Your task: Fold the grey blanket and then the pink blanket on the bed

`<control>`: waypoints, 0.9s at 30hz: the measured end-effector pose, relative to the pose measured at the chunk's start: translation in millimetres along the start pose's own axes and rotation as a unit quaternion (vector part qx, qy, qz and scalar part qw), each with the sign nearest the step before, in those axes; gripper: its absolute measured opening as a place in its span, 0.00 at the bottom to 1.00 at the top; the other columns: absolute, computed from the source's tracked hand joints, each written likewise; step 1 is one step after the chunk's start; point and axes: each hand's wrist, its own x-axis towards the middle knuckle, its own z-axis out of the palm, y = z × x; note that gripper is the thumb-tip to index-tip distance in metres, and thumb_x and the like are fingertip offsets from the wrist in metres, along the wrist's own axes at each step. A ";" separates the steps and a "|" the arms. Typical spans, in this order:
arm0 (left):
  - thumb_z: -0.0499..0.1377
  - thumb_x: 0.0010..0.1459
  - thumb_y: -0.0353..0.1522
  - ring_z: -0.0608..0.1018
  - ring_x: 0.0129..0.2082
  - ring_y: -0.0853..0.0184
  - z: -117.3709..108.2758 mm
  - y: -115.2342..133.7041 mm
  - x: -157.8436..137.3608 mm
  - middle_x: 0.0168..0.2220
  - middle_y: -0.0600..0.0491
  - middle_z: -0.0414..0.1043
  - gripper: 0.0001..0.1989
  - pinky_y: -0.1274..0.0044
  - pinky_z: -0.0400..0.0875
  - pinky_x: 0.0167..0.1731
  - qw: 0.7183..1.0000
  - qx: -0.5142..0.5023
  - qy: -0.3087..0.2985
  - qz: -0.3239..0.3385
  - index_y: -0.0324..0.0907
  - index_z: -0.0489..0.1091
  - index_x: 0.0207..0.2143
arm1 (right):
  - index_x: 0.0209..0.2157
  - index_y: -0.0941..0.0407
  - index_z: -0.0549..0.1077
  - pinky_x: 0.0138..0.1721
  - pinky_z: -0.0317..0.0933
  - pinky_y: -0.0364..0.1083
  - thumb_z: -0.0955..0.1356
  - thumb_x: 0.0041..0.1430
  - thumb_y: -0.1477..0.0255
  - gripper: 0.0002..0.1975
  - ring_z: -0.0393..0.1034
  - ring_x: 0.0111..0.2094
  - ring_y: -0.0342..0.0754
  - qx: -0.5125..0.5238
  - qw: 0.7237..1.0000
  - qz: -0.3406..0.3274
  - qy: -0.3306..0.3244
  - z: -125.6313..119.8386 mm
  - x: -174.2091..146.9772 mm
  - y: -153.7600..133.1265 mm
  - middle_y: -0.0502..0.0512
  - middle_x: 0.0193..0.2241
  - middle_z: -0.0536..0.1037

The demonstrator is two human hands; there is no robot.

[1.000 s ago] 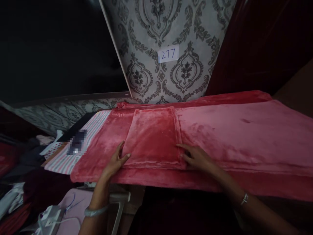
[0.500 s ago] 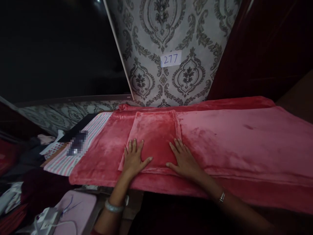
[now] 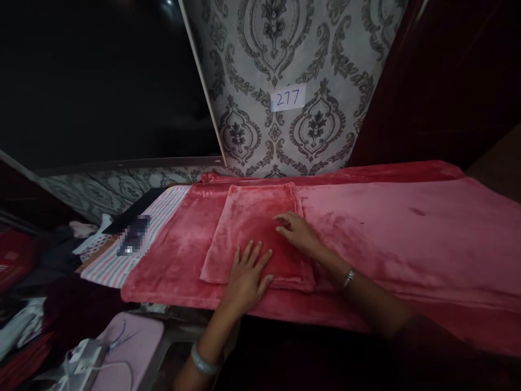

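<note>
A folded piece of red plush cloth (image 3: 252, 217) lies flat on a larger red plush blanket (image 3: 386, 233) spread across the surface. Near its front edge, my left hand (image 3: 246, 274) rests flat on the folded cloth with fingers spread. My right hand (image 3: 299, 233) is over the folded cloth's right side, its fingers curled and the thumb near the index finger. Whether those fingertips touch the cloth I cannot tell; no cloth shows pinched between them.
Left of the blanket, a striped cloth (image 3: 109, 270) carries a blurred dark object (image 3: 135, 236). A power strip (image 3: 83, 364) with cables sits on a pink stool (image 3: 142, 342) at lower left. Behind stand a large dark screen (image 3: 109, 81) and a patterned wall (image 3: 277, 141).
My left hand has slid right toward the middle of the folded cloth. My right hand has gone from lying flat with fingers spread to curled fingers, slightly farther back.
</note>
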 end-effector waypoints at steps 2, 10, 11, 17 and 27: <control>0.57 0.65 0.37 0.55 0.71 0.50 4.5 2.9 -3.5 0.70 0.47 0.56 0.29 0.49 0.50 0.67 1.000 0.009 0.000 0.004 0.50 0.60 0.67 | 0.42 0.58 0.76 0.43 0.68 0.48 0.68 0.54 0.80 0.13 0.73 0.37 0.46 -0.007 1.000 0.016 -0.006 13.3 10.1 8.9 0.55 0.39 0.78; 0.56 0.66 0.37 0.58 0.70 0.51 8.3 1.4 -6.3 0.69 0.49 0.58 0.27 0.50 0.52 0.67 1.000 0.007 0.025 0.002 0.50 0.62 0.66 | 0.40 0.57 0.76 0.47 0.66 0.49 0.69 0.56 0.82 0.11 0.72 0.40 0.47 -0.048 0.999 0.016 0.013 33.7 6.4 25.8 0.56 0.41 0.76; 0.56 0.66 0.37 0.58 0.70 0.51 8.5 1.6 -6.1 0.69 0.49 0.58 0.27 0.50 0.52 0.67 1.000 0.008 0.026 0.002 0.50 0.62 0.66 | 0.40 0.57 0.76 0.47 0.66 0.49 0.68 0.56 0.82 0.10 0.72 0.40 0.47 -0.053 0.998 0.018 0.015 33.7 6.2 23.9 0.55 0.41 0.76; 0.57 0.65 0.37 0.59 0.70 0.52 9.8 2.9 -6.3 0.69 0.49 0.60 0.27 0.51 0.53 0.67 0.999 0.008 0.037 -0.002 0.51 0.63 0.66 | 0.32 0.56 0.75 0.47 0.65 0.50 0.65 0.59 0.78 0.07 0.71 0.39 0.48 -0.040 0.998 0.036 0.035 32.7 7.5 14.8 0.56 0.37 0.77; 0.56 0.66 0.37 0.58 0.70 0.52 9.6 2.1 -6.8 0.69 0.49 0.59 0.26 0.51 0.53 0.67 1.000 0.014 0.028 -0.002 0.51 0.63 0.66 | 0.33 0.56 0.71 0.26 0.70 0.47 0.58 0.62 0.60 0.17 0.72 0.24 0.48 0.151 0.973 0.125 0.125 9.3 5.6 32.8 0.53 0.24 0.75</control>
